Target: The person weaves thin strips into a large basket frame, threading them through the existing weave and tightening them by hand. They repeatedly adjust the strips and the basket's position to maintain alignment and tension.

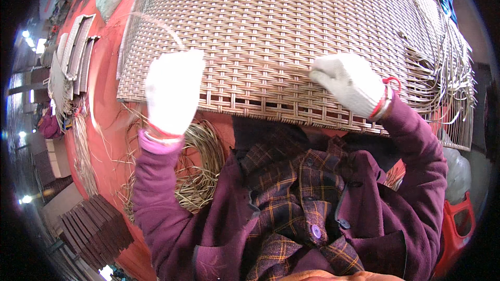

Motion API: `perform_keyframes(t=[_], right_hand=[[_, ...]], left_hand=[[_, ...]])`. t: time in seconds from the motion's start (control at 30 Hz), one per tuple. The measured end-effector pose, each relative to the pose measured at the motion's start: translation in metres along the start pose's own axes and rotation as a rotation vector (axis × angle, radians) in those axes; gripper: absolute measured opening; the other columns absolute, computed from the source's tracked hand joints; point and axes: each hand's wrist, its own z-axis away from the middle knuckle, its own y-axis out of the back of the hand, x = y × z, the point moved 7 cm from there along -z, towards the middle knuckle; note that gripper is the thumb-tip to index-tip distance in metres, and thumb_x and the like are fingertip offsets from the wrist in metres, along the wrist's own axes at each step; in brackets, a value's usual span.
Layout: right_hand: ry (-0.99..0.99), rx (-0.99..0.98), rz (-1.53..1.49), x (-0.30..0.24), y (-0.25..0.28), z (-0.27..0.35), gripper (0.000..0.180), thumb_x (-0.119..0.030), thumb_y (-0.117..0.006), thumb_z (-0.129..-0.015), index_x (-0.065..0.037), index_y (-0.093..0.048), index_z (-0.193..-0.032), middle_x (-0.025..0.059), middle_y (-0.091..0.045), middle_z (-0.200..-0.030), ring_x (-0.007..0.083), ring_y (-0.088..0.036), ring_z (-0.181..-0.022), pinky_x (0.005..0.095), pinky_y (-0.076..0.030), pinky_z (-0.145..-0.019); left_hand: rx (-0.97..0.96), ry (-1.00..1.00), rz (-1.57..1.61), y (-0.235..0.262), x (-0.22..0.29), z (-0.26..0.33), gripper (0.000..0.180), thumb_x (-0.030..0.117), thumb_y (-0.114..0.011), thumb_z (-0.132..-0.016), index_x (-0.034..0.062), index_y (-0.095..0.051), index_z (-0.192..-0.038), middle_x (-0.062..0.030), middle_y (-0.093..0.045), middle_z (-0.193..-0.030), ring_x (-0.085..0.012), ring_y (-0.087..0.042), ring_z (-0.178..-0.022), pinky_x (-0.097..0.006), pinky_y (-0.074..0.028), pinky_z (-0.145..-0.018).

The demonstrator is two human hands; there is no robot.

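A large brown wicker panel [271, 26] lies in front of me, its weave looser along the near edge, where gaps show. Over its near left part is my left hand [175, 91] in a white glove, smeared by motion. A thin wicker strand [165, 27] arcs up and left from that glove; the fingers look closed on it. My right hand [349, 80], gloved too, is above the near right part of the panel. Its fingers are closed in a pinch, and a faint, blurred strand seems to run from them toward the left hand.
Loose strand ends [449, 86] fan out along the panel's right side. A coil of strands [200, 164] lies on the red surface [107, 140] below my left forearm. Stacked brown slatted pieces [95, 229] are at lower left, a red plastic seat [461, 224] at lower right.
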Motion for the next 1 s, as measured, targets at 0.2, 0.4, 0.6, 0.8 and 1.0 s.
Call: perform_keyframes(t=[0.2,0.4,0.6,0.8,1.0], right_hand=[[0.225,0.017,-0.233,-0.047,-0.013,-0.026,0.021,-0.026,-0.063,-0.106,-0.007,-0.068,-0.099,0.0193,-0.067,-0.081,0.0422,-0.069,-0.077,0.051,-0.055,-0.069],[-0.118,0.012,-0.196,-0.028,0.023,-0.023,0.023,-0.021,-0.064,-0.104,0.0,-0.07,-0.099,0.0206,-0.063,-0.079,0.0367,-0.066,-0.071,0.0445,-0.053,-0.07],[0.258,0.062,-0.3,-0.066,-0.003,-0.031,0.024,-0.027,-0.063,-0.105,-0.004,-0.071,-0.102,0.0222,-0.065,-0.081,0.0415,-0.069,-0.079,0.0504,-0.052,-0.071],[-0.054,0.006,-0.221,-0.066,0.018,-0.033,0.019,-0.017,-0.066,-0.106,0.001,-0.073,-0.106,0.0064,-0.069,-0.08,0.0127,-0.064,-0.071,0.0295,-0.052,-0.067],[-0.207,-0.235,-1.284,-0.095,-0.022,0.01,0.028,-0.025,-0.063,-0.106,0.002,-0.068,-0.099,-0.0042,-0.043,-0.056,0.0063,-0.035,-0.048,0.0253,-0.026,-0.047]], left_hand=[[-0.165,-0.081,0.615,-0.024,0.075,-0.019,0.023,0.011,-0.074,-0.093,0.0062,-0.075,-0.116,-0.0093,-0.076,-0.103,-0.0314,-0.074,-0.095,-0.043,-0.059,-0.083],[-0.147,-0.017,0.344,0.002,-0.001,-0.027,0.02,0.011,-0.068,-0.102,0.0036,-0.08,-0.115,-0.0123,-0.081,-0.107,-0.028,-0.077,-0.093,-0.038,-0.061,-0.085],[-0.086,-0.293,0.53,-0.005,0.069,-0.025,0.024,0.013,-0.069,-0.101,0.006,-0.078,-0.123,-0.0128,-0.077,-0.104,-0.0284,-0.074,-0.086,-0.041,-0.059,-0.076],[-0.194,-0.144,0.427,-0.011,-0.017,0.007,0.025,0.009,-0.069,-0.102,0.0016,-0.078,-0.124,-0.0127,-0.079,-0.118,-0.0253,-0.076,-0.106,-0.035,-0.06,-0.093],[-0.201,-0.283,0.42,-0.005,-0.049,0.037,0.036,0.013,-0.068,-0.1,0.0102,-0.076,-0.134,-0.01,-0.079,-0.128,-0.0275,-0.075,-0.114,-0.04,-0.059,-0.092]])
